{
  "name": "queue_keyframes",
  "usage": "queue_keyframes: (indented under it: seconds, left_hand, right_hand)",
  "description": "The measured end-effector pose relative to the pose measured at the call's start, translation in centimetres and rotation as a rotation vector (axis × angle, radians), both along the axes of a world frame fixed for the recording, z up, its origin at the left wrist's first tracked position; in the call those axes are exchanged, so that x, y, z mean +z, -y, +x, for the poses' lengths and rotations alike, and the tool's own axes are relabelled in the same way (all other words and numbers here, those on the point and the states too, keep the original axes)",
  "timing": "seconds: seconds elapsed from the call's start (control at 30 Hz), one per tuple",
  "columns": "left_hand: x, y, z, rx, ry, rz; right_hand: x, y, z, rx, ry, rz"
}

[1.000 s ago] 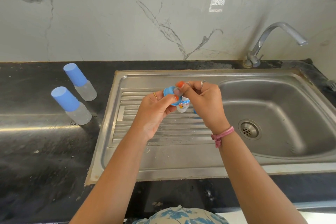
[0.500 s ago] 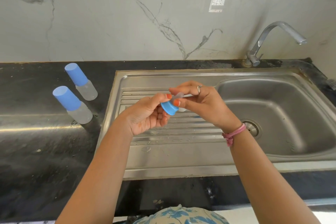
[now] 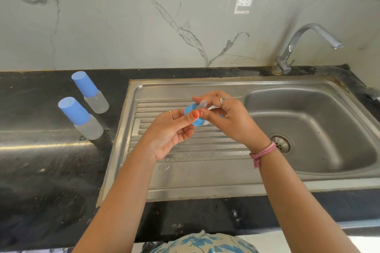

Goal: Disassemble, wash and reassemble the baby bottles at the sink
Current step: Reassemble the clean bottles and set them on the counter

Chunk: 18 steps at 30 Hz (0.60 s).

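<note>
Over the ribbed drainboard of the steel sink (image 3: 185, 170), my left hand (image 3: 170, 131) pinches a blue screw ring (image 3: 194, 116) between thumb and fingers. My right hand (image 3: 228, 117) pinches the clear teat (image 3: 202, 103) that sticks out of that ring, with the fingers curled round it. A white and blue piece shows under my right palm, mostly hidden. Two capped baby bottles stand on the black counter to the left: a near bottle (image 3: 82, 119) and a far bottle (image 3: 90, 92), both with blue caps and clear bodies.
The sink basin (image 3: 308, 129) with its drain (image 3: 281, 145) lies to the right, below a chrome tap (image 3: 304, 45). A marble wall rises behind. The black counter (image 3: 41, 170) runs along the left and the front edge.
Both hands have turned the blue ring and teat between them and shifted slightly; the small bottle body seen a second ago is now almost hidden under my right hand.
</note>
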<state>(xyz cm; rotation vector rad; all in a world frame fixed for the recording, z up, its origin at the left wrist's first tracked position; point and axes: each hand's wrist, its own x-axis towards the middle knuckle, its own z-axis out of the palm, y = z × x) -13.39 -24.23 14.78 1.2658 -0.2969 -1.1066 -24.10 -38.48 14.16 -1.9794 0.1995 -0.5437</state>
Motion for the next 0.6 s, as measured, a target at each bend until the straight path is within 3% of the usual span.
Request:
queue_keyframes:
  seconds: [0.1,0.23,0.6]
  left_hand:
    - [0.2,-0.2,0.0,-0.038,0.007,0.018]
    - [0.7,0.2,-0.3,-0.034,-0.031,-0.036]
    - [1.0,1.2,-1.0,0.036,-0.106,-0.104]
  right_hand:
    - [0.4,0.3,-0.4,0.043,-0.005,-0.013]
    - [0.3,-0.2,-0.4,-0.056,0.153,-0.049]
    - [-0.4,-1.5,0.6,-0.19,0.249,0.326]
